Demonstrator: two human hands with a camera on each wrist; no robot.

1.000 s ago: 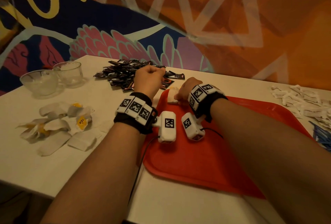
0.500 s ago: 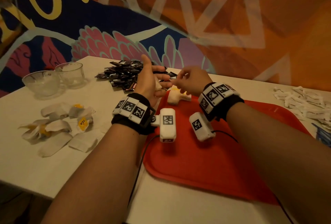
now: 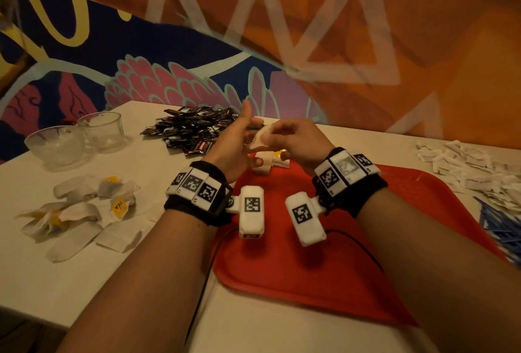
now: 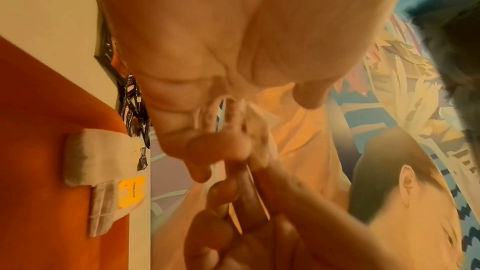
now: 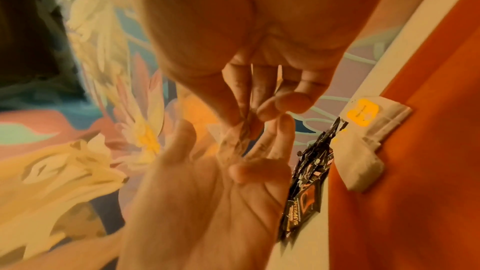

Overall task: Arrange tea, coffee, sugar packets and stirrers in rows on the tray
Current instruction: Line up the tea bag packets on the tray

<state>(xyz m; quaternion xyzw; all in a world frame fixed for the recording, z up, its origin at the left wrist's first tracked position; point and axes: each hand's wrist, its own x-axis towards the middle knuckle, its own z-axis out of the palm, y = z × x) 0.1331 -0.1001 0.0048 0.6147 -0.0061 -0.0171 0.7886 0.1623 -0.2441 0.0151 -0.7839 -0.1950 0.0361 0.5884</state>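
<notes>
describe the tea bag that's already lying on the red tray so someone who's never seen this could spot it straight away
Start at the red plastic tray on the white table, then go to its far left corner, next to the pile of black coffee sachets. There lies a white paper tea bag with a yellow tag. Unlike the loose tea bags heaped on the table, it is the only one resting on the tray.

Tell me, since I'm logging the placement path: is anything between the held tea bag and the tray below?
Nothing visible blocks it. The right hand pinches the tea bag above the far corner of the red tray, where two tea bags already lie; the open left hand is alongside, not underneath.
</notes>
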